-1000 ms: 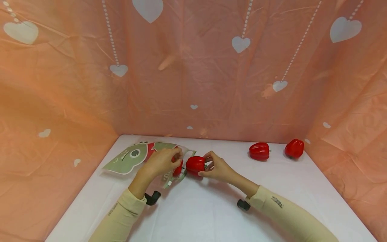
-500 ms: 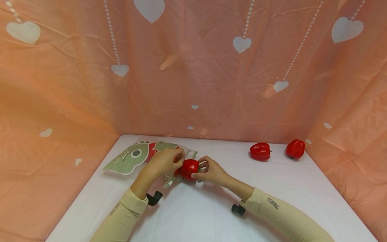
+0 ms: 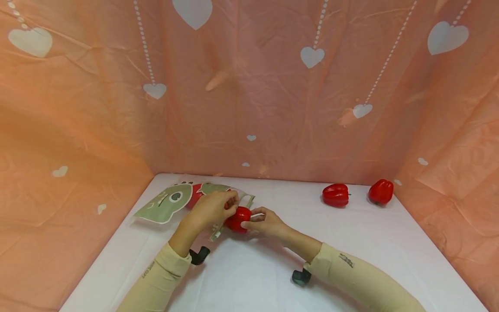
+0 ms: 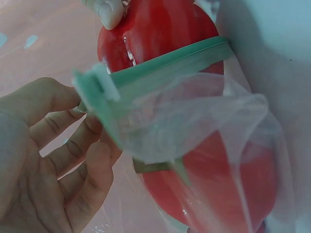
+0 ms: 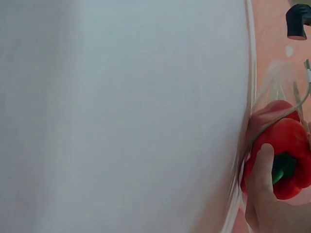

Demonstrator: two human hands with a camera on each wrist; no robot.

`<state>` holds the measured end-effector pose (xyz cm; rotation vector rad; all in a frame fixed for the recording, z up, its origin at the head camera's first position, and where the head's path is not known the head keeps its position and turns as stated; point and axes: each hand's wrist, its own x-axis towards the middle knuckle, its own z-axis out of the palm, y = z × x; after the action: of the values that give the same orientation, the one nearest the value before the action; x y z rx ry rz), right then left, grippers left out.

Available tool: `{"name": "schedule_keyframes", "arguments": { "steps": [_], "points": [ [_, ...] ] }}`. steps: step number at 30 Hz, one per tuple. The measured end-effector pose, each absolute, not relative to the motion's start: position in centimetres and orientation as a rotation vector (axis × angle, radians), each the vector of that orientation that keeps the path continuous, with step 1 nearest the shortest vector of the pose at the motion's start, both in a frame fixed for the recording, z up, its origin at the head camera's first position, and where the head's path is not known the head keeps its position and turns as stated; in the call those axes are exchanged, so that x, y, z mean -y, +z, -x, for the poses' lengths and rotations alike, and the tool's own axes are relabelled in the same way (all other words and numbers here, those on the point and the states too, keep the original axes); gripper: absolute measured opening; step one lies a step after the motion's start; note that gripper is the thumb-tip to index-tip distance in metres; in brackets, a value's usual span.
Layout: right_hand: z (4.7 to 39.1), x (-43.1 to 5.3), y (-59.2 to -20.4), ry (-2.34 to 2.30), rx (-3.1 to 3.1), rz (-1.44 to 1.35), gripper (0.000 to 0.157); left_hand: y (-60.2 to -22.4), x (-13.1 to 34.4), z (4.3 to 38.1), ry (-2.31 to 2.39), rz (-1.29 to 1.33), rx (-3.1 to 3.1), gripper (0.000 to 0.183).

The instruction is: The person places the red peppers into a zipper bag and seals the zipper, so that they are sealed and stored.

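A clear zip bag [image 3: 165, 206] with a green dinosaur print lies at the table's back left, its green-edged mouth facing right. My left hand [image 3: 213, 207] holds that mouth by its upper edge; in the left wrist view its fingertips meet the green zip strip [image 4: 170, 60]. My right hand [image 3: 269, 223] grips a red bell pepper [image 3: 237, 219] by the stem end, thumb on the near side. This pepper is partly inside the mouth, its green stem [image 5: 284, 167] facing outward. Another red bell pepper [image 4: 218, 194] shows through the plastic, deeper in the bag.
Two more red bell peppers, one lying on its side [image 3: 335, 195] and one near the back right corner [image 3: 380, 192], rest on the white table [image 3: 249, 281]. An orange curtain with hearts [image 3: 265, 108] surrounds the table. Black camera mounts [image 3: 200, 255] hang at the wrists.
My right hand has moved left with the bell pepper, from just outside the bag's mouth to partly within it. The left hand has stayed almost still at the bag's edge.
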<state>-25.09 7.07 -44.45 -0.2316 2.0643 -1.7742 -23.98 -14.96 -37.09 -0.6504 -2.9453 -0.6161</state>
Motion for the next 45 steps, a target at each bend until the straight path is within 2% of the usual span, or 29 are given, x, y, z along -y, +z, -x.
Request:
{"name": "schedule_keyframes", "arguments": {
  "steps": [8, 16, 22, 32, 45],
  "points": [
    [24.6, -6.5, -44.6, -1.752, -2.098, 0.265, 0.055, -37.0, 14.9, 24.0, -0.615, 0.666, 2.936, 0.011],
    [24.4, -5.8, -44.8, -1.825, -2.045, 0.245, 0.048, -37.1, 15.0, 24.0, -0.66, 0.701, 2.907, 0.009],
    [24.3, -5.4, -45.0, -1.824, -2.062, 0.268, 0.052, -37.0, 15.0, 24.0, -0.684, 0.742, 2.889, 0.009],
    [24.5, -4.6, -45.6, -2.002, -1.867, 0.28, 0.048, -37.0, 15.0, 24.1, -0.706, 0.765, 2.897, 0.005],
    [24.7, -4.0, -45.9, -1.969, -1.862, 0.359, 0.045, -37.1, 14.9, 23.9, -0.704, 0.75, 2.881, 0.012]
  ]
}}
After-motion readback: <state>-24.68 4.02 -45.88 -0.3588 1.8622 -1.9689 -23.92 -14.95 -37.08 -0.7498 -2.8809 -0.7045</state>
